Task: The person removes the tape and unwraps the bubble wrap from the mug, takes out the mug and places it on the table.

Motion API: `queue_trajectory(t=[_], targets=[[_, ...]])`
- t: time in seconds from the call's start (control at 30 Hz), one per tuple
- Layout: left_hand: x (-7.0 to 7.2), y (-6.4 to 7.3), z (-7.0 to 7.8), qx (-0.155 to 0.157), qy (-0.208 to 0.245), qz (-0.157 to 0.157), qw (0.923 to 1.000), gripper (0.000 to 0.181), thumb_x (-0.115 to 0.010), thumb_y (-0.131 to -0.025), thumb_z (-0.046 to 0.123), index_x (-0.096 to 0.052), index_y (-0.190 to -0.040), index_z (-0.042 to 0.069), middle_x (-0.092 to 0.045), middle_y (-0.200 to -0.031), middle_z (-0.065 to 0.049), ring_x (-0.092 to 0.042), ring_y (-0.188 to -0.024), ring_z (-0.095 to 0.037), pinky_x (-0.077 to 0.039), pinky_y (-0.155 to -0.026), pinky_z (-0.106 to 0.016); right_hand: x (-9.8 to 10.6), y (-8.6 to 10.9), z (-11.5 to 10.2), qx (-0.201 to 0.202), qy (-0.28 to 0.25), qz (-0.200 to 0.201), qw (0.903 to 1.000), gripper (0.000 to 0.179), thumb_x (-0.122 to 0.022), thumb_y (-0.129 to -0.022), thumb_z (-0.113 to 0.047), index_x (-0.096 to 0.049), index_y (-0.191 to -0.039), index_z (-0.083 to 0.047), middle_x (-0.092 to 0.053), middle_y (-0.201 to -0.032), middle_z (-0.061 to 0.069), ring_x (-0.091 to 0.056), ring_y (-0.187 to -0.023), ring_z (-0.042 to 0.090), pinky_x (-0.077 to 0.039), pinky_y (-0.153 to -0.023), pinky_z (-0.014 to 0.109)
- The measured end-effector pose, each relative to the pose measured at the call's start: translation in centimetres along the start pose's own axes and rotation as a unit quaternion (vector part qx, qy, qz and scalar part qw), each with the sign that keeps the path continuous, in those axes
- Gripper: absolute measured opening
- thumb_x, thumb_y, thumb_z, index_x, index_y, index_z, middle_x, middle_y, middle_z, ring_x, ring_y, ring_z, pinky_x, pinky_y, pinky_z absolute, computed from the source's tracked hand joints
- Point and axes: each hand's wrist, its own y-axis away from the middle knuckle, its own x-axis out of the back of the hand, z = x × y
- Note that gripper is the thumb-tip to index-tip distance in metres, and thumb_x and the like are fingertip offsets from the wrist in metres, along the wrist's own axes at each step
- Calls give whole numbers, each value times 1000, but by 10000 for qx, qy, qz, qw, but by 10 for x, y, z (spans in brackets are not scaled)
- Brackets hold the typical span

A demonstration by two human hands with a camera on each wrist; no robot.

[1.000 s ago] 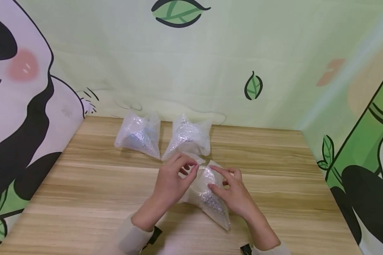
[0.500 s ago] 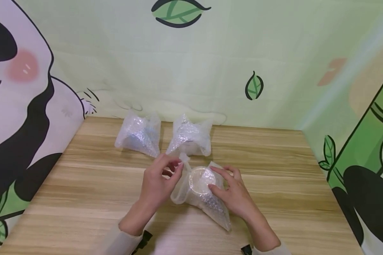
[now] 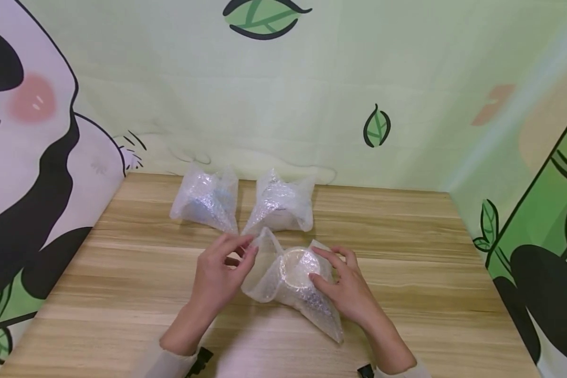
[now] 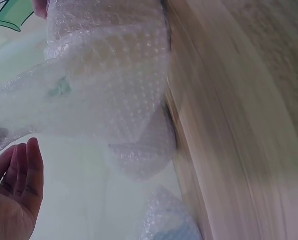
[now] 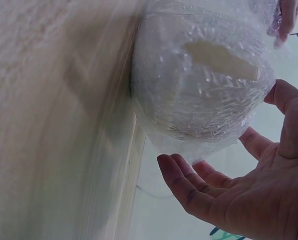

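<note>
In front of me on the table lies a bubble-wrapped bundle [image 3: 307, 299]; a round thing with a pale ring shows through its top. Its bubble wrap flap [image 3: 261, 275] stands pulled out to the left. My left hand [image 3: 221, 268] pinches the flap's upper edge between thumb and fingers. On the bundle's right side, my right hand [image 3: 347, 286] holds it, thumb on top and fingers around the far side. The right wrist view shows the wrapped round body [image 5: 204, 80] resting on the table, with thumb and index fingertips at the wrap. What exactly is inside is hidden.
Two more bubble-wrapped bundles stand along the back of the table, one at left [image 3: 205, 199] and one nearer the middle [image 3: 283, 202]. A printed cloth backdrop [image 3: 312, 105] rises behind the wooden table [image 3: 406, 252].
My left hand has moved left and slightly down, drawing the bubble wrap flap out from over the bundle's top and exposing the pale ring. My right hand has stayed in place.
</note>
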Motion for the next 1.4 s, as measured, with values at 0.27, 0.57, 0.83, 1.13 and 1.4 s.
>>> queue_trajectory(t=[0.27, 0.57, 0.83, 1.13, 1.4], targets=[[8, 3, -6, 27, -247, 3, 9997, 19, -79, -89, 3, -81, -107, 9, -76, -94, 0, -69, -76, -11, -58, -59, -15, 0, 1, 1, -36, -30, -34, 10000, 57, -76, -94, -32, -56, -148, -35, -34, -158, 17, -54, -130, 39, -48, -103, 53], [19, 5, -14, 226, -450, 219, 9985, 30, -79, -88, 0, -80, -116, 10, -78, -96, -2, -71, -76, -11, -57, -59, -12, -1, 1, 1, -6, -38, -3, 10000, 56, -75, -95, -33, -57, -148, -33, -35, -157, 18, -55, -128, 38, -49, -101, 52], [26, 8, -22, 552, -424, 447, 9966, 29, -80, -87, 1, -81, -114, 12, -79, -97, -2, -72, -74, -12, -56, -62, -10, 0, 0, 3, -64, -85, -99, 9999, 57, -75, -95, -33, -56, -148, -32, -33, -159, 17, -52, -132, 39, -46, -106, 56], [30, 11, -25, 551, -165, 794, 9952, 18, -79, -90, 3, -81, -107, 8, -78, -85, -6, -68, -68, 4, -57, -61, -11, 0, 1, 3, -63, -83, -99, 9999, 57, -75, -95, -33, -56, -148, -33, -34, -158, 16, -54, -129, 37, -47, -105, 54], [31, 10, -29, 597, -196, 971, 9933, 10, -79, -89, 4, -82, -99, 6, -79, -87, -9, -67, -68, 10, -56, -60, -10, -1, 1, 3, -119, -122, -121, 9998, 56, -75, -96, -32, -56, -149, -33, -33, -159, 15, -54, -128, 36, -47, -103, 51]])
